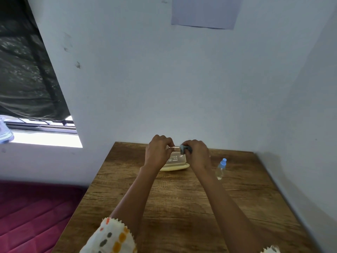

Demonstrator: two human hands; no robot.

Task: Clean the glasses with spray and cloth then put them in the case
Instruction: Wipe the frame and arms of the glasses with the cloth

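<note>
Left hand point(158, 153) pinching glasses point(172, 147), right hand point(197, 155) gripping cloth point(185, 149), hands partly hiding case point(178, 162); spray bottle point(221, 168) near.

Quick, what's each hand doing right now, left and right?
The left hand is closed, pinching the glasses.
The right hand is closed, gripping the cloth.

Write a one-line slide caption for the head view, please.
Left hand holds glasses over the open case; right hand pinches a grey cloth onto them; spray bottle nearby.
</note>
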